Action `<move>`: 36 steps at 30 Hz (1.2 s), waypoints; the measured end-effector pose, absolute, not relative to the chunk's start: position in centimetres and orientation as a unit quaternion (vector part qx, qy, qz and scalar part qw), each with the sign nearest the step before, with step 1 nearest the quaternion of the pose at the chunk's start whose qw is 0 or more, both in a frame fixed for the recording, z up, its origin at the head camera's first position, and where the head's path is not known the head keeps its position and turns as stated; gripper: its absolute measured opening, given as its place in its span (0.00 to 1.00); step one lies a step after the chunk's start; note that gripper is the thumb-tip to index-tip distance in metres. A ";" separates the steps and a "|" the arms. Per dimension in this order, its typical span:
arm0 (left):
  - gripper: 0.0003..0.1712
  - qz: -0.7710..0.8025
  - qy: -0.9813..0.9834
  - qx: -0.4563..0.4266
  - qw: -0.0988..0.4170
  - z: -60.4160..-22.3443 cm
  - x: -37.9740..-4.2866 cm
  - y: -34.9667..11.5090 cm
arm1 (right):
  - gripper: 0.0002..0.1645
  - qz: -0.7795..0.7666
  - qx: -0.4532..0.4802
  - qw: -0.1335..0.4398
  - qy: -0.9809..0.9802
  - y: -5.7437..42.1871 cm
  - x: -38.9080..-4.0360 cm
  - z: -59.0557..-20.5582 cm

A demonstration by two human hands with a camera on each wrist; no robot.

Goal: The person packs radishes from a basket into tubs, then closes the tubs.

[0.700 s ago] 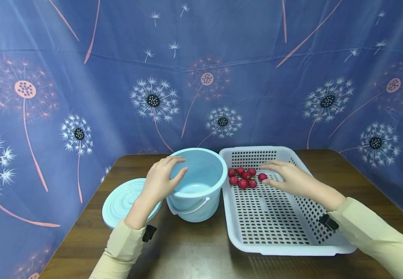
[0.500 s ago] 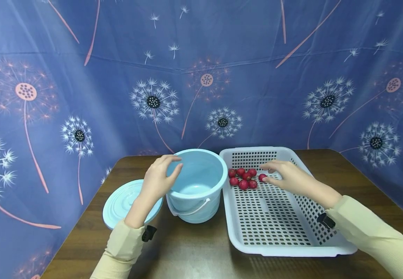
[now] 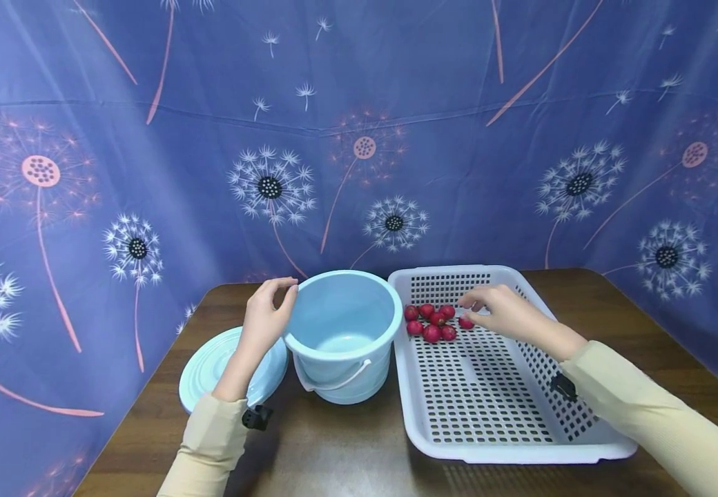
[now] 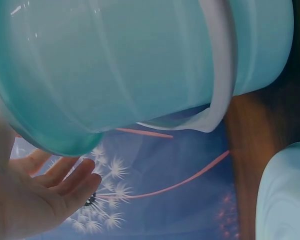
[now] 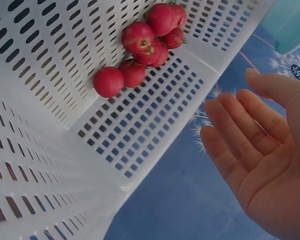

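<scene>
My left hand is at the left rim of a light blue bucket, fingers loosely bent and nothing in its grasp. In the left wrist view its fingers show just past the bucket's rim. Over the back of a white perforated basket hangs my right hand, holding nothing. Its fingers point toward a lone red radish. Several more round red radishes lie clustered at the basket's back left. In the right wrist view the palm faces the camera, fingers relaxed and apart.
The bucket's round blue lid lies flat on the brown wooden table, left of the bucket and partly behind my left forearm. A white handle hangs down the bucket's front. Behind everything is a blue dandelion-print cloth.
My left hand has drawn back leftward from over the bucket's mouth to its rim. The right hand has shifted slightly, its fingers a little more bent. The radishes stay in place.
</scene>
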State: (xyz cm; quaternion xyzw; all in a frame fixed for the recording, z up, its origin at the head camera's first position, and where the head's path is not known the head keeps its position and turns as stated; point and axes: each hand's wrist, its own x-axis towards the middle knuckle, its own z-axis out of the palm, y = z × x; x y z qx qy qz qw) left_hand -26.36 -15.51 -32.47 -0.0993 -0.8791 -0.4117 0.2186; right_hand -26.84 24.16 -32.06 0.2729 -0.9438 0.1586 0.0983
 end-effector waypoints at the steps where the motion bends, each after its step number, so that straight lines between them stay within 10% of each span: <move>1: 0.17 -0.421 -0.877 -0.091 0.211 -32.5 -26.5 -15.6 | 0.12 0.159 0.274 0.099 -0.943 24.1 -27.0 -32.2; 36: 0.21 -0.567 -0.817 -0.028 0.095 -34.7 -27.7 -16.3 | 0.13 0.171 0.229 -0.025 -0.958 23.9 -31.2 -37.0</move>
